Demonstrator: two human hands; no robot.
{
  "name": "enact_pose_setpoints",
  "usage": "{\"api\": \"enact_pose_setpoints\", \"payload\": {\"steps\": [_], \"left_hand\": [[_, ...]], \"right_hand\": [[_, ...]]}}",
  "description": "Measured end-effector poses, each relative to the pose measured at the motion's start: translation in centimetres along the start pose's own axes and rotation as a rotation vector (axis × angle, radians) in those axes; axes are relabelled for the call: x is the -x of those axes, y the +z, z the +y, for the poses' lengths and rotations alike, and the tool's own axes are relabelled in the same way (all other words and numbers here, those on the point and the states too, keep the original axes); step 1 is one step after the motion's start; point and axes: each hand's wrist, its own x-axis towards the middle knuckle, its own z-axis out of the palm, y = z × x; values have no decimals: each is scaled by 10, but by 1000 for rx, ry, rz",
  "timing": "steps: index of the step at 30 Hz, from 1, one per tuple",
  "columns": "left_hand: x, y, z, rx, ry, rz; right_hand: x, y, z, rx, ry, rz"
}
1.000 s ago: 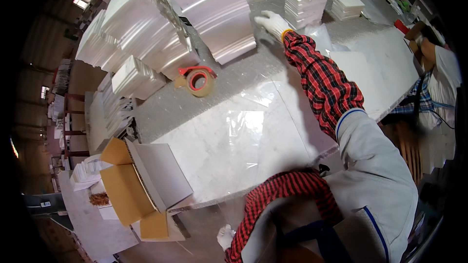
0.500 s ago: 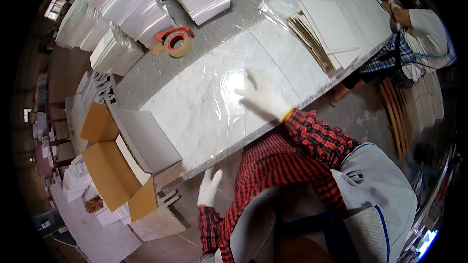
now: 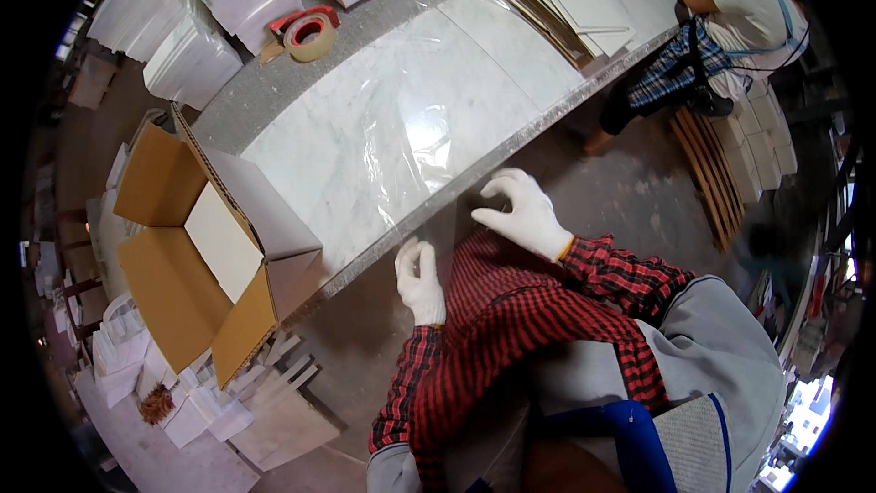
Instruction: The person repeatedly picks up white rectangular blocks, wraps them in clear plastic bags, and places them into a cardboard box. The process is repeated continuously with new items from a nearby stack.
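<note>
Both hands wear white knitted gloves. My left hand (image 3: 421, 285) is just off the near edge of the table, its thumb and fingers pinched together at the near end of a clear plastic film (image 3: 391, 160). That film lies wrinkled and shiny across the pale marble slab (image 3: 315, 164). To the right, my right hand (image 3: 527, 216) hovers in front of the same edge, fingers curved and thumb held apart, with nothing visible between them. Glare and the film's transparency hide how its near edge runs between the hands.
An open cardboard box (image 3: 196, 301) with a white panel inside stands at the left. A red tape dispenser (image 3: 310, 35) and stacked white tiles (image 3: 196, 64) are at the back. White boards (image 3: 575, 0) and cardboard sheets (image 3: 547, 23) lie farther right, near a co-worker (image 3: 730, 27).
My right hand has come off the film on the slab, back past the table edge. My left hand has risen slightly and its fingers have closed. The view has shifted.
</note>
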Motion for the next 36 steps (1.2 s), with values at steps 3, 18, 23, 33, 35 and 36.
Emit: {"api": "enact_pose_setpoints", "payload": {"steps": [3, 18, 23, 33, 35, 36], "left_hand": [[13, 12, -1, 31, -8, -55], [-14, -37, -10, -1041, -81, -831], [-24, -30, 139, -852, -89, -453], [-84, 29, 135, -1089, 764, -442], [-80, 27, 136, -973, 651, -369], [-82, 23, 128, -891, 586, -346]], "right_hand": [[15, 27, 14, -386, 459, -276], [-30, 32, 89, 46, 324, -377], [-56, 28, 107, -73, 334, -423], [-71, -21, 108, 85, 11, -720], [-81, -53, 113, 261, -62, -763], [-91, -77, 94, 249, -47, -807]]}}
